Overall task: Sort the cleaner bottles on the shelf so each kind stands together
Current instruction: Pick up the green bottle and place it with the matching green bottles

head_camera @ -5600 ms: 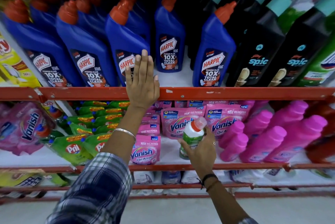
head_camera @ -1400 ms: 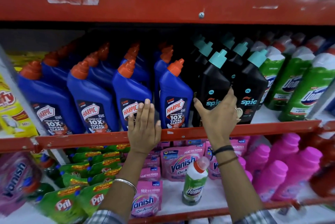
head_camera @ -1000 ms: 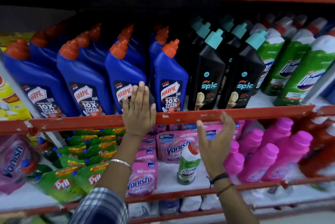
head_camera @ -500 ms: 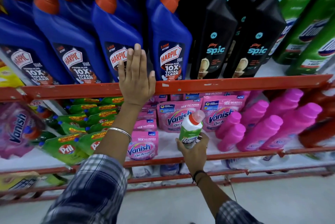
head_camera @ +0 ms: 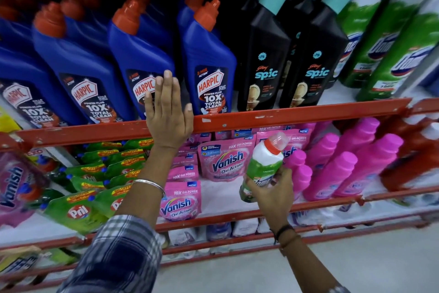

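My right hand (head_camera: 273,194) grips a small green and white Domex bottle (head_camera: 262,166) with a red cap, lifted and tilted in front of the lower shelf. My left hand (head_camera: 167,114) lies flat, fingers together, against the red rail (head_camera: 285,115) of the upper shelf, touching a blue Harpic bottle (head_camera: 140,64). On that upper shelf stand rows of blue Harpic bottles (head_camera: 209,60), then black Spic bottles (head_camera: 264,55), then large green Domex bottles (head_camera: 392,50) at the right.
The lower shelf holds pink Vanish pouches (head_camera: 224,159), green Pril pouches (head_camera: 78,209), pink bottles (head_camera: 351,169) and red bottles (head_camera: 418,159) at the far right. A bare white patch of shelf (head_camera: 221,195) lies below the held bottle. Grey floor (head_camera: 237,273) runs below.
My right hand left the Spic bottles, dropped to the lower shelf, took hold of the small Domex bottle and lifted it off the shelf. My left hand has stayed on the rail.
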`<state>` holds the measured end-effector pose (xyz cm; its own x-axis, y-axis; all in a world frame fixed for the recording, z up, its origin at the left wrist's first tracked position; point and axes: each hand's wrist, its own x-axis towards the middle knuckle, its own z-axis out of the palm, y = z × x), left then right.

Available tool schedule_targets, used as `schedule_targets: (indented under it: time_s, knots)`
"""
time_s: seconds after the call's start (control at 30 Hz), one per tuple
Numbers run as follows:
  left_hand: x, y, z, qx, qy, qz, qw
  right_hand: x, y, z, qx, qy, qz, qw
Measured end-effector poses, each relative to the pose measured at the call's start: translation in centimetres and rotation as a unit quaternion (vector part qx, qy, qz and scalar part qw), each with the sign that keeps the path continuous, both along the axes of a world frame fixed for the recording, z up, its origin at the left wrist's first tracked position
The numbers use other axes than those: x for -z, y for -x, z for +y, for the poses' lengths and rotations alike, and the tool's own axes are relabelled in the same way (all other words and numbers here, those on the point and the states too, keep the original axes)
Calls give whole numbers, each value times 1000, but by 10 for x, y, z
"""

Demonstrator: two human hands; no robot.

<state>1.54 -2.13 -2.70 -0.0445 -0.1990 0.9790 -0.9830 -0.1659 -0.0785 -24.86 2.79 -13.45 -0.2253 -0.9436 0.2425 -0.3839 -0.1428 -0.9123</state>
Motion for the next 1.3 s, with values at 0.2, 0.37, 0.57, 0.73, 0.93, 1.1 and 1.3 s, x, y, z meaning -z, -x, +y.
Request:
schedule_targets:
  time_s: [0.2,0.37,0.57,0.73,0.93,1.1,1.3]
  knots:
    - [-2,4,3,6,5,-9,1000,-85,43,-16,40,116,-22,992]
    - [-1,4,2,3,18,-17,1000,-151,74,-45,107,209,-49,971]
    - [0,2,0,2,30,-23,999,-213,105,-89,197,256,-19,946]
    - [0,2,0,3,28,-23,999,-236,116,-122,186,254,-3,949]
    - [-1,3,0,1,27,-22,999,-230,110,-149,158,222,-25,962]
    - [0,1,0,0,29,-27,999,-215,111,-160,151,224,-18,963]
    - [1,0,-2,-11,29,-33,999,-210,116,-168,144,224,1,964]
